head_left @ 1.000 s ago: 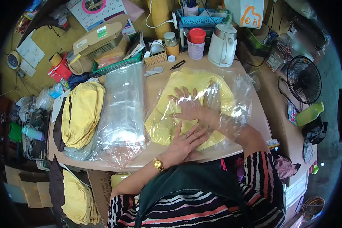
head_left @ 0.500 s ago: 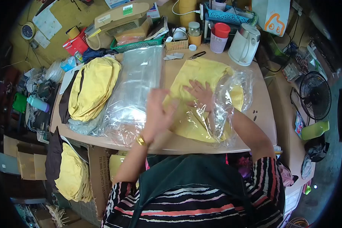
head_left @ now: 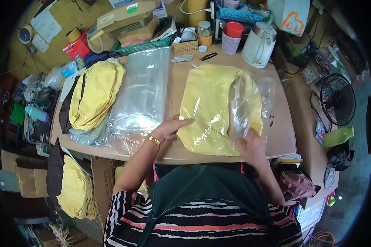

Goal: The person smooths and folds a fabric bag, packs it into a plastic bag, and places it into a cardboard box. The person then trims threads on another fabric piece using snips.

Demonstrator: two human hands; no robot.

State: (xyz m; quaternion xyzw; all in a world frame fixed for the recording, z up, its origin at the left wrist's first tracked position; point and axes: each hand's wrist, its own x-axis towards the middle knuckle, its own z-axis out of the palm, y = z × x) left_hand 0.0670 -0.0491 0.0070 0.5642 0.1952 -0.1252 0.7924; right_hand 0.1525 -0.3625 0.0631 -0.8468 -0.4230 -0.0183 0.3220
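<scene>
A folded yellow cloth item lies on the table inside a clear plastic bag, whose loose, crumpled part runs along the right side. My left hand grips the left edge of the bagged cloth, thumb on top and the other fingers partly hidden. At the lower right corner, my right hand is closed on the plastic, slightly blurred. To the left lies a stack of flat clear plastic bags. Beyond it rests a pile of yellow cloth items with dark brown parts.
Small black snips lie behind the cloth. A white kettle, a lidded pink cup and a green basket line the back. More yellow cloth hangs below the table's left edge; a black fan stands right.
My right hand has come off the cloth's middle to its lower right corner. My left hand has lowered onto the left edge. The plastic now covers more of the cloth.
</scene>
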